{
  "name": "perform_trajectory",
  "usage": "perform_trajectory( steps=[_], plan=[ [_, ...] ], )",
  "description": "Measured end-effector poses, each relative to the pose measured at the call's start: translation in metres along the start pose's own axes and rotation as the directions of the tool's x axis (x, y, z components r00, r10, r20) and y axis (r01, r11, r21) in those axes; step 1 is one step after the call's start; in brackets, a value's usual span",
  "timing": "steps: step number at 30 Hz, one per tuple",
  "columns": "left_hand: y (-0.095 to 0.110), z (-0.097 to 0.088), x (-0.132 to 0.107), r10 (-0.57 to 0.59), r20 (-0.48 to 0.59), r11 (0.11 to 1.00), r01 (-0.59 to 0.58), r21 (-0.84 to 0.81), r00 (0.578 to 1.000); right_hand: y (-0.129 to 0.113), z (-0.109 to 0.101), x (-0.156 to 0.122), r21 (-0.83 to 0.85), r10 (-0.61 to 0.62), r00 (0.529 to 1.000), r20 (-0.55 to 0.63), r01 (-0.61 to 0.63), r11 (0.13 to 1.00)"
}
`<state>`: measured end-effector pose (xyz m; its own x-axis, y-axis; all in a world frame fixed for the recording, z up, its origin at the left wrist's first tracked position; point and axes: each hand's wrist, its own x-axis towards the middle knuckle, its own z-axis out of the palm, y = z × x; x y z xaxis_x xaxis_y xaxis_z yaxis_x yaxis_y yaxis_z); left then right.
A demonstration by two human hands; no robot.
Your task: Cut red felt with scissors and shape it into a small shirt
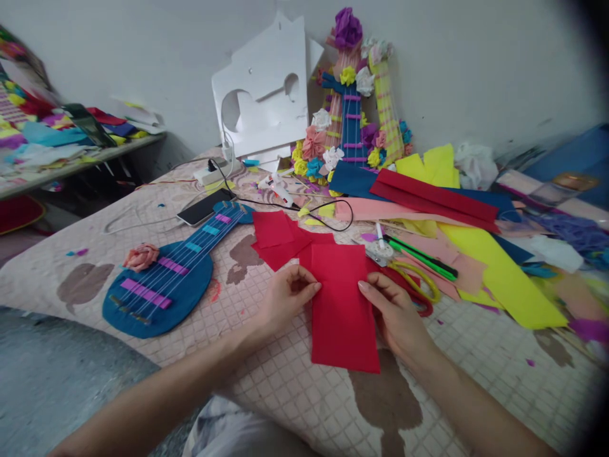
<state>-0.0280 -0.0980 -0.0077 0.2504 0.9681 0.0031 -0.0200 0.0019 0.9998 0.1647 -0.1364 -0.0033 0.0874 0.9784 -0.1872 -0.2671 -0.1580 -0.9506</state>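
Observation:
A rectangle of red crepe paper (pixel 343 317) is held upright in front of me, over the patterned tablecloth. My left hand (pixel 290 293) pinches its left edge between thumb and fingertips. On the opposite edge, my right hand (pixel 396 311) has a similar pinch. Behind it lie several smaller red paper pieces (pixel 276 231), partly overlapping. To the left rests a blue paper-covered guitar (pixel 188 279) with strings, purple and light-blue strips and a pink paper rose (pixel 141 256). Yellow-handled scissors (pixel 419 279) and a green utility knife (pixel 421 257) lie just beyond my right hand.
A glue gun (pixel 278 190) with a black cord, a phone (pixel 206 207) and a power strip (pixel 216 171) sit farther back. Folded crepe paper (pixel 504 273) covers the right side. Flower-decorated guitars (pixel 352 120) and white cut-out board (pixel 266 89) lean against the wall.

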Motion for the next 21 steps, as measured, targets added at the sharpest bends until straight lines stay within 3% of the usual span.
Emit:
perform_trajectory(
  steps=[13, 21],
  plan=[
    [0.0029, -0.0007, -0.0011, 0.029, -0.038, 0.999, -0.029, -0.017, 0.999, 0.0026, -0.0046, 0.0036, -0.111, -0.086, 0.996, 0.026, 0.089, 0.99],
    [0.0048, 0.0002, -0.0039, 0.029, -0.047, 0.999, -0.031, -0.045, 0.998, -0.0054, -0.0007, 0.0012, -0.21, -0.227, 0.973, 0.046, 0.231, 0.95]
  ],
)
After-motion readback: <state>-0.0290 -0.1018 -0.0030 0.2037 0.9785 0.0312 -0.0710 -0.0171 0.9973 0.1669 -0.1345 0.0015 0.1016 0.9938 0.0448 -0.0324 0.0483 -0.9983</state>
